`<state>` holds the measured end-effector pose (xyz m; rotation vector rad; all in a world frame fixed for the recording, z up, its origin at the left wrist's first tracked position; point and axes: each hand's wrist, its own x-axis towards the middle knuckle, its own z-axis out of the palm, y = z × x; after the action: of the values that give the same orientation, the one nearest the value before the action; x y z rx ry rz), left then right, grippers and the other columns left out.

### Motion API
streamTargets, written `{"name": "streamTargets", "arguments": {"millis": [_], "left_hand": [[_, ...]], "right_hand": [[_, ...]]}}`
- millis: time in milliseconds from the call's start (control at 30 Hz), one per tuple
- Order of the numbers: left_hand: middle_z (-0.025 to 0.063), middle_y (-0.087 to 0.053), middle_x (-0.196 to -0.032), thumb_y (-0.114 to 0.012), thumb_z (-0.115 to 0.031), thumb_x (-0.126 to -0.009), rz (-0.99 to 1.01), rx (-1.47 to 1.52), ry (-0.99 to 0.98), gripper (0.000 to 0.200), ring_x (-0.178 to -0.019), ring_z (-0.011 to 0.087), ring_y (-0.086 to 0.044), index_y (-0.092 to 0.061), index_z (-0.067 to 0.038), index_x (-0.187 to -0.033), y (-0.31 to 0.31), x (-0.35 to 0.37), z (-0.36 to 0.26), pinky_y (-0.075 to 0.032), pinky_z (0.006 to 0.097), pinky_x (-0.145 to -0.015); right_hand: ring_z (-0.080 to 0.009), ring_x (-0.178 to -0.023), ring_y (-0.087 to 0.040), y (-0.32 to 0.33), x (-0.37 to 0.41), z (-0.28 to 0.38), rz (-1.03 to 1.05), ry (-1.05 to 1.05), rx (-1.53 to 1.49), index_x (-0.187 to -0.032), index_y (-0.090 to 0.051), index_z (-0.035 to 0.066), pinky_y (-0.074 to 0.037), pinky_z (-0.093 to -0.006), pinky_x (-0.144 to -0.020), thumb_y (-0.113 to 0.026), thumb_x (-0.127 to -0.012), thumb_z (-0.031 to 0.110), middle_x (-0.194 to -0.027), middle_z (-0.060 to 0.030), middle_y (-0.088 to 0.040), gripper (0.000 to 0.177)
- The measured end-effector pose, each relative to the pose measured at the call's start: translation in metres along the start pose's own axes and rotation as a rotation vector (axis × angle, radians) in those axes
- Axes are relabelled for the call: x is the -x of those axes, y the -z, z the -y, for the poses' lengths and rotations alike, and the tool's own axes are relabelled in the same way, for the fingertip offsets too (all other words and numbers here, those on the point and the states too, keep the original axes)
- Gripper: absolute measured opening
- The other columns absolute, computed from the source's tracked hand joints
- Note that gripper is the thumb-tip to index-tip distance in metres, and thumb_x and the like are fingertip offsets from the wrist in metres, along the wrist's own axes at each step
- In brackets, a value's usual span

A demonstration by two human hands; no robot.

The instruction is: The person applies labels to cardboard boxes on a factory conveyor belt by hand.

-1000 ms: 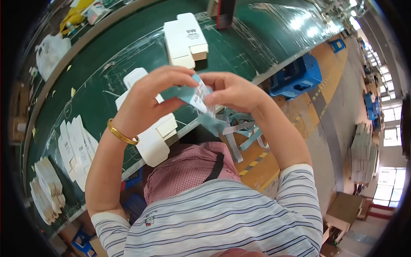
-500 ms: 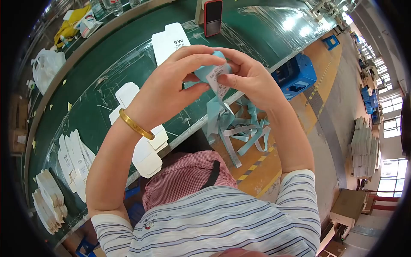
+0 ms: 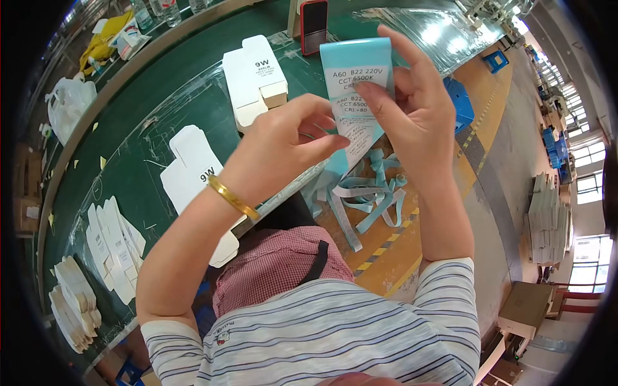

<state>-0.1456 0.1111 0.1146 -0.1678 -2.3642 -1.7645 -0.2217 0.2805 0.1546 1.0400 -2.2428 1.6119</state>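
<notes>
A light-blue backing strip of white printed labels (image 3: pixel 356 74) is stretched flat and upright in front of me, with "A60 B22 220V CCT 6500K" on it. My right hand (image 3: pixel 415 109) grips its right side, thumb across the front and the other fingers partly behind. At the strip's lower left edge is my left hand (image 3: pixel 286 138), its thumb tip on the edge and its fingers curled, their tips partly hidden. Below the hands the strip twists down into loose blue ribbon (image 3: pixel 367 193). Flat white cartons marked 9W (image 3: pixel 254 77) and another white carton (image 3: pixel 190 170) lie on the table nearby.
The green table (image 3: pixel 141 161) curves around my left and front. A red-cased phone (image 3: pixel 314 27) stands at the back. More flattened cartons (image 3: pixel 116 248) and a carton stack (image 3: pixel 74 302) are at left. Blue stools (image 3: pixel 458 106) stand beyond the table's right edge.
The strip has gone from bunched between both hands to spread flat, printing facing me. My right hand rose to the right; my left hand moved lower. More of the cartons shows.
</notes>
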Motion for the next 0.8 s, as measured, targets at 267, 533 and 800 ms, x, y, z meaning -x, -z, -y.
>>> {"name": "streamTargets", "arguments": {"millis": [267,533,800], "left_hand": [[-0.0006,-0.065,-0.092,-0.062,-0.017,-0.095,0.176,0.59,0.032,0.019,-0.082,0.0059,-0.06,-0.064,0.0,-0.103,-0.002,0.0,-0.04,-0.051,0.0231,-0.073],[0.0076,-0.066,-0.104,-0.047,-0.017,-0.101,0.002,0.849,-0.037,0.028,-0.088,0.0119,-0.067,-0.052,0.003,-0.119,0.018,0.008,-0.049,-0.056,0.0276,-0.077],[-0.0006,-0.063,-0.101,-0.062,-0.012,-0.094,0.007,0.628,0.269,0.018,-0.096,0.006,-0.057,-0.061,-0.001,-0.108,-0.01,0.057,0.014,-0.047,0.0239,-0.085]], "right_hand": [[-0.0191,-0.1,-0.062,0.024,-0.025,0.027,-0.049,0.133,-0.286,-0.145,-0.028,-0.002,-0.051,-0.0287,-0.081,-0.068,-0.089,0.025,-0.111,-0.0175,-0.061,0.074],[-0.011,-0.09,-0.059,0.046,0.006,-0.02,-0.199,0.103,0.11,-0.115,-0.062,0.006,-0.047,-0.0262,-0.083,-0.064,-0.092,0.018,-0.095,-0.0047,-0.066,0.026],[-0.0099,-0.095,-0.058,0.001,0.057,-0.023,0.337,-0.641,-0.572,-0.105,-0.064,-0.003,-0.047,-0.0264,-0.084,-0.058,-0.097,0.02,-0.101,-0.0051,-0.066,0.025]]}}
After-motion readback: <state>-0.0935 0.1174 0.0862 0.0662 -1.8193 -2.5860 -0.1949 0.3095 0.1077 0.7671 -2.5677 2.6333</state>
